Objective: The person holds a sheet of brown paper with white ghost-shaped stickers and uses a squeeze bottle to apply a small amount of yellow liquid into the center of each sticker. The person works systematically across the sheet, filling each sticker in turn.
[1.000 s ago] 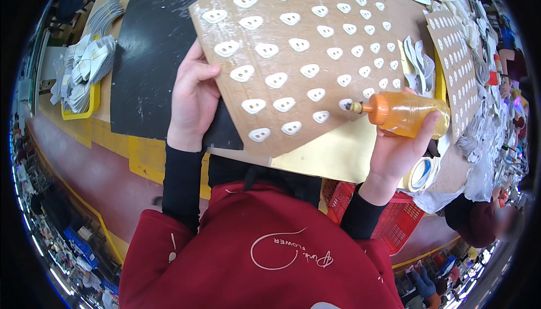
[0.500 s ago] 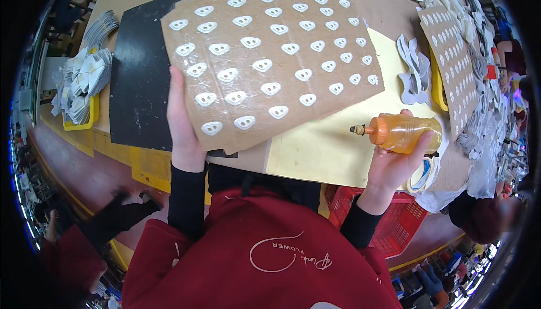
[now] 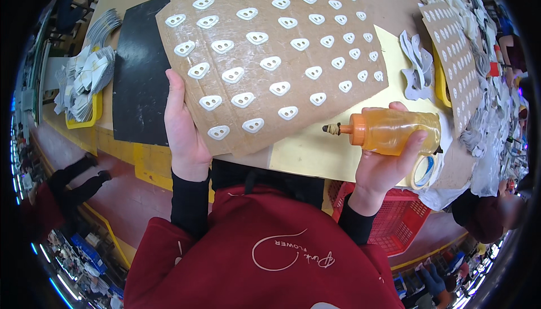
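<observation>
My left hand (image 3: 185,123) grips the near left corner of a large brown cardboard sheet (image 3: 225,131), thumb along its edge, the other fingers hidden beneath. Rows of small white rounded-triangular pieces (image 3: 270,63), each with two holes, lie across the sheet, which is tilted above the table. In my right hand (image 3: 389,159) is a clear squeeze bottle (image 3: 397,131) of amber liquid, held on its side. Its orange cap and dark, wrapped nozzle point left, close to the sheet's near edge. Under both lies a pale yellow sheet (image 3: 310,157) on the table.
A black board (image 3: 138,78) lies at left, beside a yellow tray (image 3: 93,114) of white cut pieces. At right are grey curved pieces (image 3: 417,69), a second sheet of white pieces (image 3: 451,55), and a tape roll (image 3: 424,174). A red basket (image 3: 397,221) stands below the table edge.
The bottle has moved left, nearer the cardboard sheet, with my right hand. The sheet has shifted slightly and tilted closer. At lower left, a person in the background has moved further left.
</observation>
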`<state>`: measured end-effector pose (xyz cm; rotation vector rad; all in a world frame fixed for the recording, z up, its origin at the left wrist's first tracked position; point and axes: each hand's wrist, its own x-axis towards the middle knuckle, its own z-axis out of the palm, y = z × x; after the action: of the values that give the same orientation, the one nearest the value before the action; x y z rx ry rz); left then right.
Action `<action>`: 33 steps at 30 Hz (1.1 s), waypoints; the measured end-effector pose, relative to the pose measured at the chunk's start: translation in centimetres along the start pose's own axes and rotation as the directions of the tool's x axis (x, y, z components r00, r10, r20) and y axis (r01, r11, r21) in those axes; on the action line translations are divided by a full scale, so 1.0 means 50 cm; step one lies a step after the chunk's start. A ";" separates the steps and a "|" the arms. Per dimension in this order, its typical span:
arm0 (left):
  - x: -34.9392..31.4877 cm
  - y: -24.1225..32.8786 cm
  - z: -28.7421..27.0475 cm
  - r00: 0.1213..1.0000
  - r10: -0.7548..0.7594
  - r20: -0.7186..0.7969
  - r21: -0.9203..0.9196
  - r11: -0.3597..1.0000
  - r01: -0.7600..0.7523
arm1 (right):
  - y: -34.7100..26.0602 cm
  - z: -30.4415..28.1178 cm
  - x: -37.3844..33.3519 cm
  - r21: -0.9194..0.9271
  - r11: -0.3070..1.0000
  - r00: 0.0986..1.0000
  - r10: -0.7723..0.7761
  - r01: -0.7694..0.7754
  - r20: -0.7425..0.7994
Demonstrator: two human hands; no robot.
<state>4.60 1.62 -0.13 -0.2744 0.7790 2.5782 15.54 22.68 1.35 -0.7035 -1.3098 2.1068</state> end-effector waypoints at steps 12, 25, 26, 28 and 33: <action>-0.013 0.011 -0.005 0.998 -0.064 -0.001 -0.020 0.998 0.064 | 0.034 0.004 -0.015 -0.117 0.992 0.995 0.054 -0.044 0.085; -0.012 0.015 -0.006 0.998 -0.055 0.043 -0.004 0.998 0.055 | 0.047 0.012 -0.013 -0.204 0.979 0.990 0.044 -0.016 0.132; -0.012 0.015 -0.006 0.998 -0.055 0.036 0.000 0.998 0.056 | 0.047 0.012 -0.013 -0.207 0.978 0.990 0.047 -0.017 0.136; -0.012 0.016 -0.006 0.998 -0.055 0.015 0.021 0.998 0.055 | 0.045 0.014 -0.015 -0.226 0.974 0.989 0.031 0.002 0.142; -0.016 0.015 -0.001 0.999 -0.044 0.021 0.019 0.999 0.044 | 0.042 0.018 -0.020 -0.227 0.972 0.986 -0.025 0.063 0.167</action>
<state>4.97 0.77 0.40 -0.2547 0.7797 2.5277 15.26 20.65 -0.08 -0.5988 -1.6661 2.0309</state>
